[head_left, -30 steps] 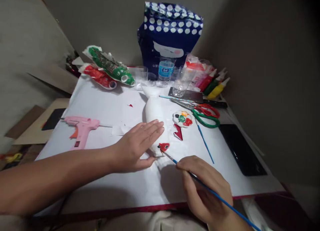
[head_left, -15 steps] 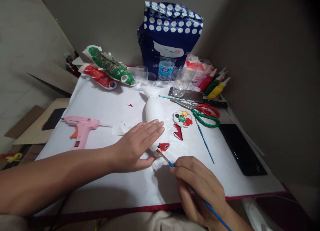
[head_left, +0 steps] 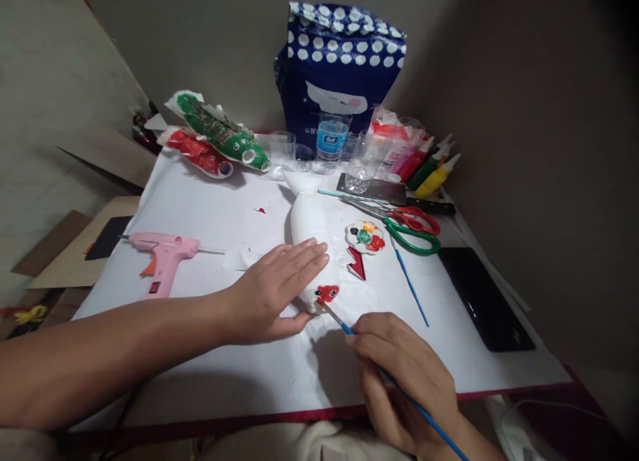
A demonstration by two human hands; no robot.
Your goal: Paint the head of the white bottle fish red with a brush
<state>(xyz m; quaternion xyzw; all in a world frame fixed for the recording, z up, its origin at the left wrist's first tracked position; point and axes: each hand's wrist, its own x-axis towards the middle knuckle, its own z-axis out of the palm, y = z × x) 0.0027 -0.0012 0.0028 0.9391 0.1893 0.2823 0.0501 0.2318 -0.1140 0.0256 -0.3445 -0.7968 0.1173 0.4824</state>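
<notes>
A white fish model [head_left: 307, 216] lies with its tail away from me, and its near end carries a red painted patch and dark eyes. My left hand [head_left: 279, 285] rests across its body, fingers closed around it and thumb at the near side. Pinched in my right hand [head_left: 404, 374] is a blue paintbrush [head_left: 424, 414]; its tip touches the fish's head beside the red paint. A flower-shaped palette [head_left: 365, 237] with red, green, orange and black paint sits right of the fish. Beside it are a red cut piece [head_left: 356, 264] and a second blue brush [head_left: 410, 283].
A pink glue gun [head_left: 167, 255] lies at left. Green and red painted fish [head_left: 219, 132] stand at the back left. Clear cups [head_left: 332, 142] stand before a blue bag [head_left: 344, 68]. Scissors [head_left: 412, 235], a knife [head_left: 429, 206], paint bottles [head_left: 434, 175] and a black phone [head_left: 486, 298] are on the right.
The brush tip has shifted slightly right along the fish's head, toward the red patch, with my right hand moving the same way. My left hand and the fish have stayed put.
</notes>
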